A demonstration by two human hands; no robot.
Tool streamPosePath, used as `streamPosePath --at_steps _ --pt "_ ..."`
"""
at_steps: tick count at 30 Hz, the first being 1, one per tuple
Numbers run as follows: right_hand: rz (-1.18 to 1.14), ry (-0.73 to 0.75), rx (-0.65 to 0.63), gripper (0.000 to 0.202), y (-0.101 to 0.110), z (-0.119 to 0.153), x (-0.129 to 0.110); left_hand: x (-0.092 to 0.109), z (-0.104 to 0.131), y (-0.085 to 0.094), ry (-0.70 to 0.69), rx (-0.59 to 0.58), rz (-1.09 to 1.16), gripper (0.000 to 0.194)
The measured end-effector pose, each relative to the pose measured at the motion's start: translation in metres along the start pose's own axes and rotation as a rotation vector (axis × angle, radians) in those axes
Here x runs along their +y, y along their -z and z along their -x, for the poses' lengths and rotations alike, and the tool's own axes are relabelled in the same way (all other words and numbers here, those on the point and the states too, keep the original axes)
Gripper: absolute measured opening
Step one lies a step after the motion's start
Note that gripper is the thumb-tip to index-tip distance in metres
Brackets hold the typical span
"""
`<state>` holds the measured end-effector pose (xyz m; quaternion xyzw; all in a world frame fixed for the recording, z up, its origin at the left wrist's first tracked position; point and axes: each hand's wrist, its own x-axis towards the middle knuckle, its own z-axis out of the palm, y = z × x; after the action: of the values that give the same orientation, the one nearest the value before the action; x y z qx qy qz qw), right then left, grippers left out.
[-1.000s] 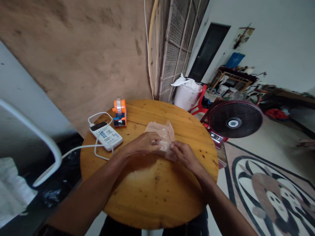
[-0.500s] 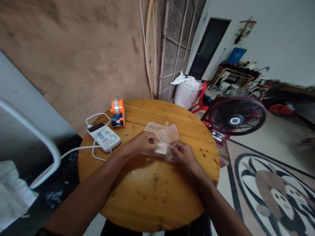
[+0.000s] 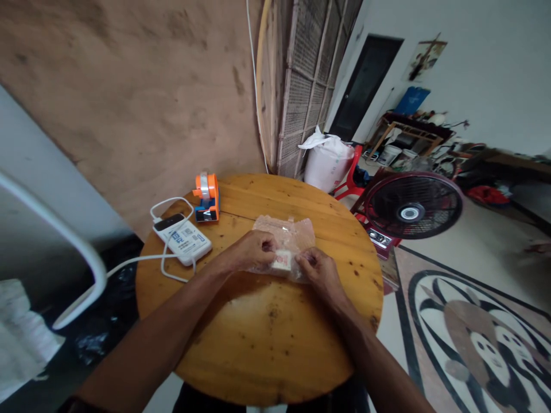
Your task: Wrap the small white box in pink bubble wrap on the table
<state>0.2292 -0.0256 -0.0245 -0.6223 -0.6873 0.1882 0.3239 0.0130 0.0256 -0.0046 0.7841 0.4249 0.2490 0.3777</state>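
Observation:
A small white box with red print lies on a sheet of clear bubble wrap near the middle of the round wooden table. My left hand is at the box's left side, fingers closed at the wrap's edge by the box. On the other side, my right hand pinches the wrap just right of the box. The wrap's far part spreads out flat beyond both hands. The fingertips partly cover the wrap's sides.
An orange and blue tape dispenser stands at the table's far left. Nearby lies a white power bank with a white cable running off left. A dark red fan stands right of the table, and a white sack behind it.
The wrap's far flap has spread a little flatter and wider. Both hands stay beside the box with only slight finger movement.

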Motion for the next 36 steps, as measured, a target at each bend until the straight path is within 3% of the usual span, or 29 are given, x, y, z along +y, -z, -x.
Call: streamPosePath --at_steps 13,19,23,28,36 --pt "0.222 0.049 0.049 0.018 -0.002 0.003 -0.002 -0.004 -0.002 -0.005 -0.041 0.029 -0.008 0.013" --pt "0.492 0.449 0.183 0.014 0.012 0.011 -0.018 -0.005 -0.003 -0.007 -0.055 0.039 0.010 0.012" --pt "0.638 0.624 0.210 0.013 0.015 0.022 -0.038 -0.002 -0.001 -0.006 -0.074 0.053 -0.015 0.010" --pt "0.584 0.785 0.128 0.013 0.006 0.022 -0.046 0.002 0.001 -0.004 -0.072 0.049 -0.033 0.011" --pt "0.500 0.769 -0.009 0.015 0.002 0.005 -0.039 0.002 0.000 -0.002 -0.088 0.036 -0.007 0.012"
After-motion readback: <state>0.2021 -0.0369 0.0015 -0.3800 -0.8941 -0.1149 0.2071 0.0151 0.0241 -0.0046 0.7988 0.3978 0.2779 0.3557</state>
